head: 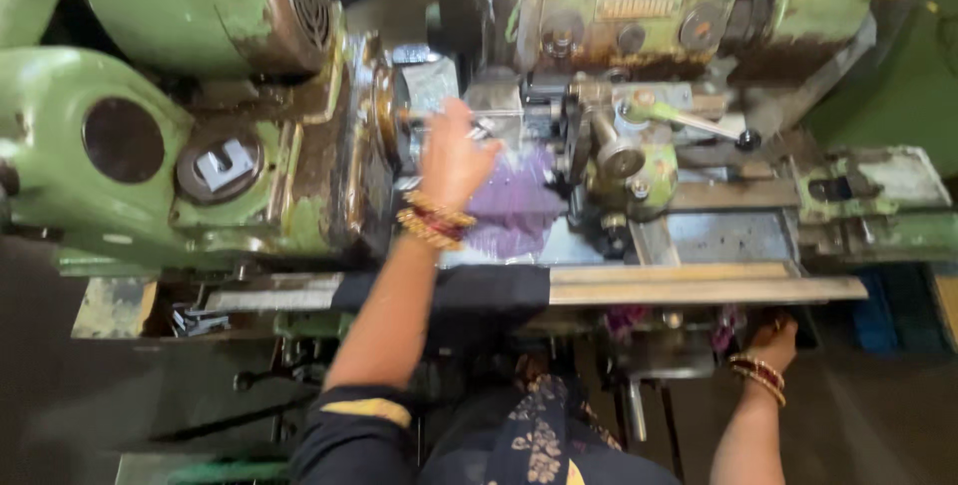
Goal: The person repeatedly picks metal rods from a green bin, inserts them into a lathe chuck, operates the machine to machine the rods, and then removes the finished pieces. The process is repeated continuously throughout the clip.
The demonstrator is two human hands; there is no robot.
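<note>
Chuck (pixel 424 96) lies at left hand's (pixel 454 156) spread fingertips (blurred); right hand (pixel 775 340) grips underneath.

A round motor housing (pixel 215 1), painted green and worn to brown at its grille, is seen at the top left. Below it, a round dark opening (pixel 123 140) is set in the green casing, and beside it a round cap (pixel 220 166) with a pale metal piece on it. At the right, a lever with a black knob (pixel 746 139) is mounted on a green block. A flat green slide (pixel 878 181) is placed at the far right. A few small dark metal parts (pixel 197 320) are left in a tray at the lower left. The floor (pixel 70 395) is dark.
</note>
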